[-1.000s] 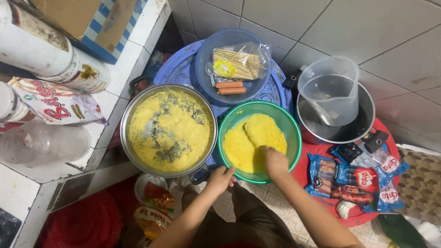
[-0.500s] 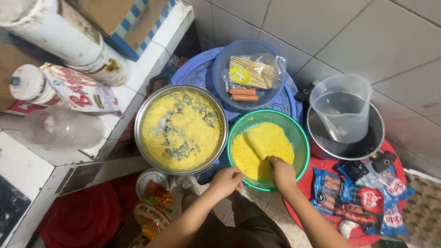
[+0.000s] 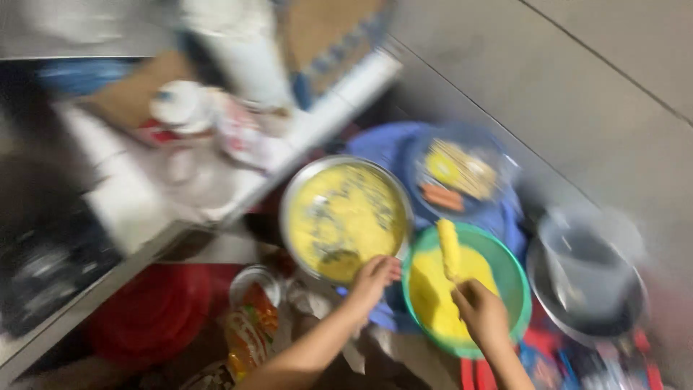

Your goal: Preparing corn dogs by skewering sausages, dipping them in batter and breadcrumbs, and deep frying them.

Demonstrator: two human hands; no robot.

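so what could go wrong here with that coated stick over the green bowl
The right hand holds a yellow-coated stick upright by its lower end only, so it might slip or shed crumbs beyond the green bowl. The left hand rests at the rim of the metal bowl of yellow batter, which sits crowded against the green bowl; a nudge could tip or slop it.

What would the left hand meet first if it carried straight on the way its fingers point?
Most likely the metal pan of yellow batter: the left hand sits at its near rim, fingers aimed up and to the right, toward the gap beside the green bowl. Motion blur leaves height and exact heading unclear.
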